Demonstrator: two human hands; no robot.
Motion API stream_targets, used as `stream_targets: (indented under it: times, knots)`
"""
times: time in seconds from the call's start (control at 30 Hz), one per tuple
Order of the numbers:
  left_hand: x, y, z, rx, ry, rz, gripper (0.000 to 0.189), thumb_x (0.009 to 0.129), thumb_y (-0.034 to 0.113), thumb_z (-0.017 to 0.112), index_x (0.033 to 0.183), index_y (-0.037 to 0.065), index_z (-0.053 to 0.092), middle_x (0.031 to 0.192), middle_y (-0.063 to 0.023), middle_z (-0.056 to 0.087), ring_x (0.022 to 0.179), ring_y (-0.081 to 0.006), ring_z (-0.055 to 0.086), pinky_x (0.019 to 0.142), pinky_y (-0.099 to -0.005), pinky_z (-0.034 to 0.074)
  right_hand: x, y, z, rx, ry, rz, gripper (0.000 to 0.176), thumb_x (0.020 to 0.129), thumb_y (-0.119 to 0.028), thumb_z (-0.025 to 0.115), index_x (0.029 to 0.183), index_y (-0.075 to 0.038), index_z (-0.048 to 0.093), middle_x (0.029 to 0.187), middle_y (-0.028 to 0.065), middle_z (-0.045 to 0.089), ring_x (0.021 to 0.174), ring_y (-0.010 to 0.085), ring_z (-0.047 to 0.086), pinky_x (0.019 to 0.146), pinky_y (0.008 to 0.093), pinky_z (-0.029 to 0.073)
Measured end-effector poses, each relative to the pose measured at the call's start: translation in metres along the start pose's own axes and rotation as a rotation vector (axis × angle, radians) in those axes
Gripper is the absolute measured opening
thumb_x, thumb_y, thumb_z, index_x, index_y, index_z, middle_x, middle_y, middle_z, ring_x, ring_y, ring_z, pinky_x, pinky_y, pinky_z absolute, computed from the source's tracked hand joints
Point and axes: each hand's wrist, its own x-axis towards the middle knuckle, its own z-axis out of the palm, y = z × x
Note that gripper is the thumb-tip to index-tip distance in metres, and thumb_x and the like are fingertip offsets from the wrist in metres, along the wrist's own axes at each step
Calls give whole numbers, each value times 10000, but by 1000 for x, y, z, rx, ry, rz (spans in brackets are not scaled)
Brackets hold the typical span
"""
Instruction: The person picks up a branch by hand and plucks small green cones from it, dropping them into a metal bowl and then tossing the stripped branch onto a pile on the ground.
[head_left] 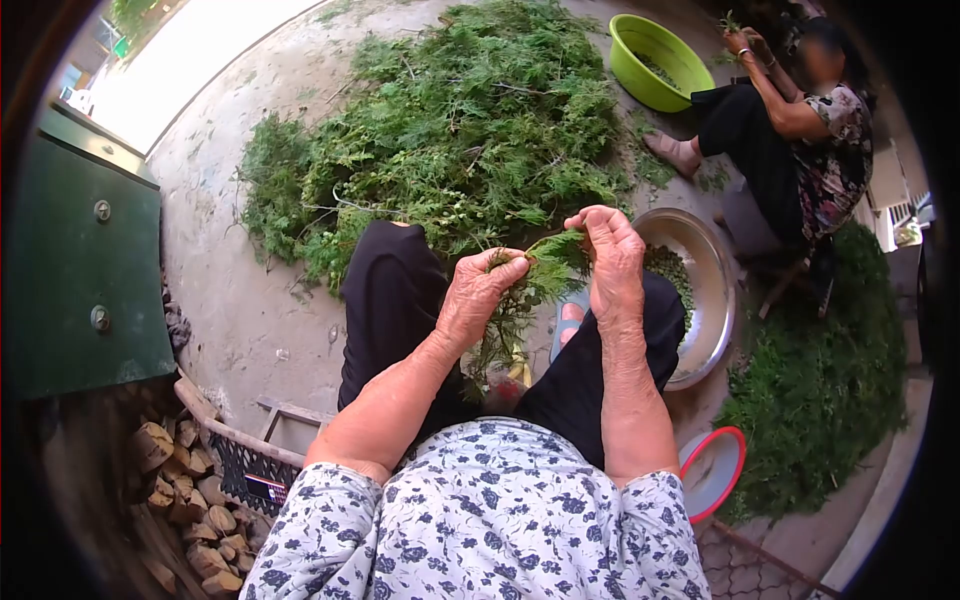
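My left hand [485,290] is closed around a leafy evergreen sprig [512,305], pinching its stem between thumb and forefinger. Foliage hangs below that hand, between my knees. Facing it, my right hand [614,262] has its fingers drawn together at the upper end of the same sprig; what exactly sits at the fingertips is too small to see. Right of my right wrist stands a wide metal basin [712,285] holding many small green pieces [672,275], partly hidden by my knee and arm.
A large heap of evergreen branches [450,130] covers the concrete ahead. At the upper right, a seated person [800,130] handles a sprig beside a lime-green basin [640,85]. More greenery [815,400] lies right, near a red-rimmed container [735,455]. Split firewood [190,490] and a green metal box [90,260] stand left.
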Motion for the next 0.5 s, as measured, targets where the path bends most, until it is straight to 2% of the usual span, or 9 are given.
stream_targets:
  times: [0.1,0.13,0.2,0.3,0.43,0.5]
  knots:
    - [6,-1,-8,-145,79,-60,140,823,143,639,898,25,641,768,2,616,695,-72,547,668,-219,441,-3,-12,-11,189,116,53,112,899,-70,504,990,-9,529,862,50,582,780,145,623,607,231,495]
    - [7,-2,-10,-153,118,-72,130,824,135,636,895,27,636,764,-3,614,688,-75,551,662,-223,448,-6,-13,-10,156,180,41,112,893,-49,501,995,-13,531,820,40,578,697,120,603,569,202,465]
    - [3,6,-5,-183,140,-95,120,825,127,633,892,28,631,759,-7,611,681,-82,555,650,-231,457,-15,-10,-13,186,98,58,108,881,-54,538,982,-15,544,785,27,571,624,87,559,511,179,419]
    - [4,4,-3,-217,142,-100,104,828,115,627,885,28,622,752,-14,606,668,-92,562,630,-242,471,-35,3,-2,115,-35,239,123,851,-84,610,936,-6,567,740,11,558,564,54,506,458,165,372]
    - [7,-2,-5,-242,74,-79,100,835,108,618,890,24,615,747,-20,605,667,-95,564,621,-243,475,-43,21,11,104,-18,336,163,861,-59,579,1000,23,567,746,6,562,561,47,495,457,165,371]
    - [6,0,-6,-233,65,-73,103,836,109,617,893,23,613,745,-18,604,667,-94,563,624,-240,473,-40,22,13,93,-86,365,174,860,-49,568,1010,39,568,750,8,566,553,46,489,460,162,375]
